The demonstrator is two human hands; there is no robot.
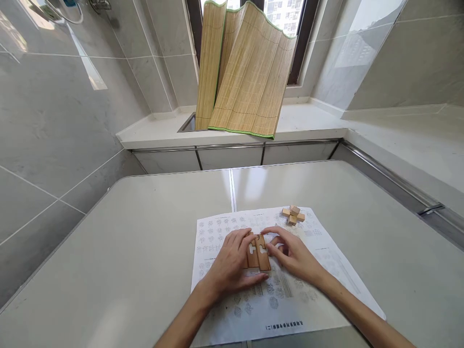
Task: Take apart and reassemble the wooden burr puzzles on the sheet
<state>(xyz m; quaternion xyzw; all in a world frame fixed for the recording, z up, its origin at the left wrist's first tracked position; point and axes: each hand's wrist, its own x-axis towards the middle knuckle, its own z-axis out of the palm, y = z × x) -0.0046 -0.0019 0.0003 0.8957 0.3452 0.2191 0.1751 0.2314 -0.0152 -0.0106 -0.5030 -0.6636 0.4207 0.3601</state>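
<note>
Just below the frame's centre, our left hand (232,256) spreads over flat wooden pieces (264,261); our right hand (294,252) curls at their right side. Whether either grips, we cannot tell. Uneven pressure could skew the pieces, or drag the paper sheet (319,316) along the counter (152,232).

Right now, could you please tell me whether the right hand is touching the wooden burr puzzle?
Apart: the head view shows a strip of printed sheet between the right hand and the wooden burr puzzle.
</note>
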